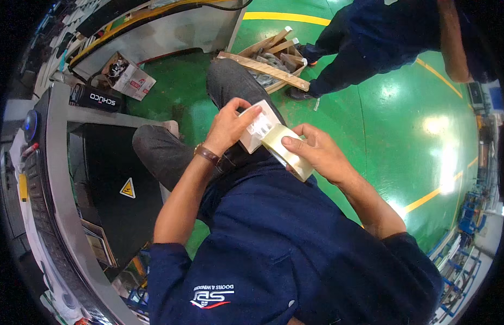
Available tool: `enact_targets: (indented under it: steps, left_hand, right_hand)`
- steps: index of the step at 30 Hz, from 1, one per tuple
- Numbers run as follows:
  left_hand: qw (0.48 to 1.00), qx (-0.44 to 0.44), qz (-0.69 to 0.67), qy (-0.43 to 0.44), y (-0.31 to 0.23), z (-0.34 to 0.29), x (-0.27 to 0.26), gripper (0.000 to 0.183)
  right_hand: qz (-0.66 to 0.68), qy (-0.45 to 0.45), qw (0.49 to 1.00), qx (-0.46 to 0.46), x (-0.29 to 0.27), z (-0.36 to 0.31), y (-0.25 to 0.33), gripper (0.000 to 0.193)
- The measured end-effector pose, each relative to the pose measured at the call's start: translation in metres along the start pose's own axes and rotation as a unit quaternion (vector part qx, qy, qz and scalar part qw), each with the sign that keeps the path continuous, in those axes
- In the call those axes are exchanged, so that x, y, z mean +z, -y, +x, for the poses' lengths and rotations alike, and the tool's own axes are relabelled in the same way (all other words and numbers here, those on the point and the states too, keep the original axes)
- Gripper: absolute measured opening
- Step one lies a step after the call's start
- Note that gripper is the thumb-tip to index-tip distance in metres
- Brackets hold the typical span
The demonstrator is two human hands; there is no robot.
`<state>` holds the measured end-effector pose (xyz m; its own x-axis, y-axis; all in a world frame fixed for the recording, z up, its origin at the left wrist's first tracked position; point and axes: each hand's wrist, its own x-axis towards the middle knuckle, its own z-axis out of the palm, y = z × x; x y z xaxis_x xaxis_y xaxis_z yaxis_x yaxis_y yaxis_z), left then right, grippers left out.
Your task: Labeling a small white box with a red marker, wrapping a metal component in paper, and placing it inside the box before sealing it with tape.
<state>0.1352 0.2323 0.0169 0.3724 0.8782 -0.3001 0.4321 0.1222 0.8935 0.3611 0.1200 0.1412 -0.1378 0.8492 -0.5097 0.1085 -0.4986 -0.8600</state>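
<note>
From my remote view, I see a small white box (257, 131) tilted on the left, glossy across its face, and a slanted roll of clear yellowish tape (276, 142) at its near right edge.

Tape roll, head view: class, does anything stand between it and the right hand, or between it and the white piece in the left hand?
Nothing visible does. The right hand holds the tape roll directly, and the roll's upper-left end overlaps the white piece in the picture; whether they touch is unclear.
</note>
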Motion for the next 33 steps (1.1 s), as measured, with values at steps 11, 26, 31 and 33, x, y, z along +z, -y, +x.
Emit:
enact_targets:
  steps: [11, 26, 31, 33]
  left_hand:
    - [0.942, 0.073, -0.291, -0.15, -0.047, -0.022, -0.048, 0.031]
    - [0.983, 0.068, -0.051, -0.162, -0.03, -0.049, -0.037, 0.098]
    - [0.967, 0.038, -0.115, -0.226, -0.008, -0.046, -0.038, 0.09]
    - [0.963, 0.047, -0.047, -0.262, -0.006, -0.051, -0.039, 0.081]
  right_hand:
    - [-0.159, -0.08, 0.981, -0.075, 0.005, 0.035, 0.007, 0.05]
    - [-0.397, -0.049, 0.902, -0.159, 0.019, 0.068, 0.039, 0.05]
    - [-0.348, 0.053, 0.9, -0.258, 0.019, 0.065, 0.05, 0.053]
    - [-0.386, 0.037, 0.887, -0.251, 0.017, 0.067, 0.053, 0.052]
